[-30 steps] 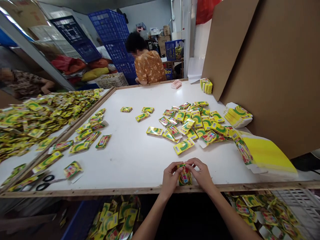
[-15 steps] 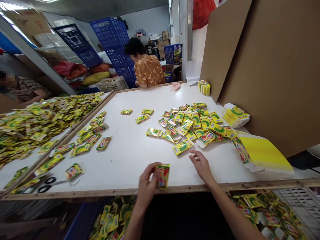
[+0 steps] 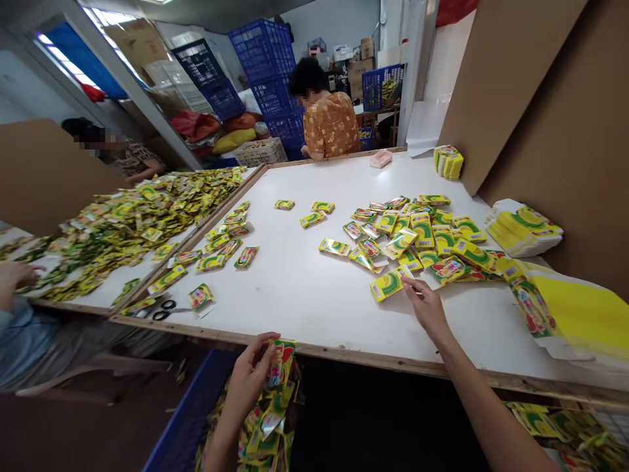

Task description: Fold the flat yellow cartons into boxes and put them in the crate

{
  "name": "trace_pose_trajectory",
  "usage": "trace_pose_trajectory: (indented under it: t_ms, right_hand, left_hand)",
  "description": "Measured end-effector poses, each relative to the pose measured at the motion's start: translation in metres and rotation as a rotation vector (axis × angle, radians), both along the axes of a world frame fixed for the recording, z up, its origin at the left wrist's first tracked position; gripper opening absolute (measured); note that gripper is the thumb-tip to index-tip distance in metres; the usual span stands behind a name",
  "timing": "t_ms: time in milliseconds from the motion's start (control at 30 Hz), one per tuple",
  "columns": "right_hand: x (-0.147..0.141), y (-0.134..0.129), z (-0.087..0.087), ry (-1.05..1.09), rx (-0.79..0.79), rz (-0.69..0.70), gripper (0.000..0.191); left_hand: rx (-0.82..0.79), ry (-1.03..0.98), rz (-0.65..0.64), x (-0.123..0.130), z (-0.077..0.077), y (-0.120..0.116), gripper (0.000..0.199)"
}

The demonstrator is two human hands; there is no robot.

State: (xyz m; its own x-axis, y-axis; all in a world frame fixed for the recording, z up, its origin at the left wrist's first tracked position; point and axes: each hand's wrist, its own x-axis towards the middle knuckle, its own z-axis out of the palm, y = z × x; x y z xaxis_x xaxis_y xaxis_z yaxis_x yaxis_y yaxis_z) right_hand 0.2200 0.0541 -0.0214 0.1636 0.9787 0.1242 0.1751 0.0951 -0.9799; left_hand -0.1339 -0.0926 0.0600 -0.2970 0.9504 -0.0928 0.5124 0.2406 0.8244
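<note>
My left hand (image 3: 253,370) grips a small green and red printed box (image 3: 282,362) at the table's front edge, above a blue crate of similar boxes. My right hand (image 3: 426,307) reaches over the white table, its thumb and fingers closed on the end of a yellow box (image 3: 390,284) nearest me. Beyond it lies a loose pile of yellow and green boxes (image 3: 421,229). Several more boxes (image 3: 246,257) are scattered at the table's left side.
Black-handled scissors (image 3: 164,310) lie at the left front corner. Flat carton stacks (image 3: 523,229) stand at the right by cardboard sheets. A large heap (image 3: 147,210) covers the neighbouring table. A person in an orange shirt (image 3: 331,124) sits behind; others are at the left.
The view has swung left. My left hand has carried its box off the tabletop to above the crate. My right hand has reached the nearest yellow box and taken hold of its end.
</note>
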Motion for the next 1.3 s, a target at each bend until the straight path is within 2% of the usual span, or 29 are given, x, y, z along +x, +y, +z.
trace_pose_trajectory:
  t_ms: [100, 167, 233, 333, 400, 500, 567, 667, 733, 800, 867, 967, 1033, 1167, 1300]
  right_hand:
    - [0.006, -0.014, 0.015, -0.029, 0.035, -0.031, 0.046]
    - [0.007, -0.022, 0.026, -0.049, 0.060, -0.046, 0.044]
    - [0.001, -0.031, 0.035, -0.056, 0.078, -0.033, 0.043]
    - [-0.021, -0.049, 0.047, -0.044, 0.078, 0.049, 0.042]
    - [-0.037, -0.064, 0.053, -0.024, 0.076, 0.133, 0.040]
    - [-0.050, -0.084, 0.057, -0.015, 0.072, 0.243, 0.038]
    - [-0.047, -0.090, 0.054, -0.031, 0.078, 0.226, 0.040]
    - [-0.033, -0.086, 0.042, -0.080, 0.125, 0.032, 0.038]
    - [-0.025, -0.079, 0.032, -0.082, 0.137, -0.029, 0.031]
    - [-0.021, -0.071, 0.022, -0.046, 0.123, 0.032, 0.025]
    - [-0.022, -0.065, 0.015, -0.014, 0.108, 0.105, 0.022]
    - [-0.025, -0.060, 0.007, 0.008, 0.102, 0.124, 0.025]
    - [-0.025, -0.059, 0.003, 0.001, 0.091, 0.126, 0.026]
    - [-0.022, -0.054, 0.000, -0.070, 0.069, 0.203, 0.027]
    - [-0.023, -0.047, 0.002, -0.139, 0.126, 0.196, 0.031]
  left_hand:
    - [-0.017, 0.123, -0.013, -0.013, -0.005, 0.000, 0.035]
    - [0.076, 0.280, 0.022, -0.016, -0.009, 0.005, 0.030]
    - [0.217, 0.388, 0.053, -0.002, -0.013, 0.015, 0.027]
    - [0.366, 0.289, -0.031, 0.059, -0.022, 0.035, 0.035]
    - [0.431, 0.146, -0.185, 0.110, -0.029, 0.049, 0.048]
    - [0.426, -0.052, -0.350, 0.166, -0.040, 0.069, 0.034]
    - [0.352, -0.201, -0.376, 0.181, -0.045, 0.078, 0.022]
    - [0.207, -0.471, -0.418, 0.182, -0.050, 0.089, 0.024]
    - [0.145, -0.623, -0.469, 0.180, -0.052, 0.094, 0.031]
    - [0.131, -0.690, -0.499, 0.180, -0.056, 0.097, 0.034]
    - [0.151, -0.693, -0.472, 0.180, -0.059, 0.097, 0.037]
    - [0.164, -0.702, -0.396, 0.179, -0.063, 0.093, 0.043]
    - [0.133, -0.704, -0.398, 0.177, -0.063, 0.092, 0.041]
    - [0.084, -0.699, -0.434, 0.173, -0.062, 0.093, 0.040]
    - [0.074, -0.640, -0.466, 0.170, -0.063, 0.097, 0.029]
